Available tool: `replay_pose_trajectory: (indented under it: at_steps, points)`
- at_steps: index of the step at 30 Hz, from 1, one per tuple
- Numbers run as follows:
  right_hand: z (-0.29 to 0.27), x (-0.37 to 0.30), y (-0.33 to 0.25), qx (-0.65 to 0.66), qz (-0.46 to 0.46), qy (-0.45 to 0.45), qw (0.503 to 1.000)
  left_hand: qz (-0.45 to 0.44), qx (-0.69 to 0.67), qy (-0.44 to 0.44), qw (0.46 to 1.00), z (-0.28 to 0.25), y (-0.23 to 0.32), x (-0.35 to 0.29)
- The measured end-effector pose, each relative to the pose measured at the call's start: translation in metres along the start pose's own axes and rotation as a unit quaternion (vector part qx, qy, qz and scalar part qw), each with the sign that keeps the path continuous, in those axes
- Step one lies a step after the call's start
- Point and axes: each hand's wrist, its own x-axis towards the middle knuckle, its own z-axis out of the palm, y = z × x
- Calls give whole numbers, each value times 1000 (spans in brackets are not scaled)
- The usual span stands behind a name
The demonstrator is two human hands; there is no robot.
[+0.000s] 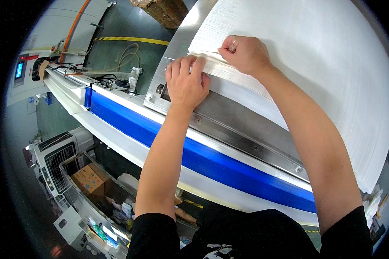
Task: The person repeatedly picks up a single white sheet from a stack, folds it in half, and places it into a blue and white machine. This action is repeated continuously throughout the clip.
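A wide stack of thin white sheets (320, 47) is supported by a silver metal tabletop (235, 110), beyond a long glossy blue strip (242, 172). Its near left corner is covered by the left hand (186, 82), fingers bent and held close together. Just beside, the right hand (248, 54) is placed at the stack's edge, fingers curled inward; whether a sheet is pinched cannot be told.
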Motion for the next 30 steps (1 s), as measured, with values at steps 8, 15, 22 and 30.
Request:
replay_pose_trajectory:
  at_steps: [8, 15, 22, 30]
  points:
    - [0, 0, 2, 5, -14, 19, 1000, 11, 9, 16, 1000, -2, -2, -10]
    - [-8, -11, -2, 15, -47, -29, 998, -8, 14, -1, 1000, -10, 2, -10]
    - [-5, -26, -3, 0, -63, 63, 996, 84, 25, -62, 994, -25, -9, -7]
    - [-70, -232, 49, -106, 23, 140, 984, 189, 49, -294, 936, -54, -35, 9]
